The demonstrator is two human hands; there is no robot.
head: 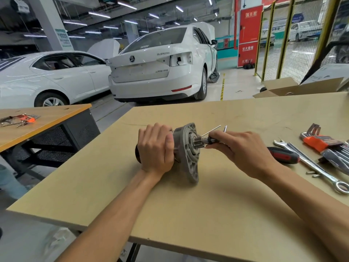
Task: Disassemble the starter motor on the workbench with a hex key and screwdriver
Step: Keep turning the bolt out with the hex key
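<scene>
The starter motor lies on its side in the middle of the workbench, its grey flange and pinion facing right. My left hand grips the dark motor body from above. My right hand pinches a hex key close to the pinion end; the key's thin long arm slants up to the right. A short metal pin shows just behind my right fingers. A screwdriver with a red and black handle lies on the bench right of my right hand.
Combination wrenches and an orange-holdered hex key set lie at the right edge, with small loose screws beside them. A second bench with tools stands to the left. White cars and a cardboard box sit beyond.
</scene>
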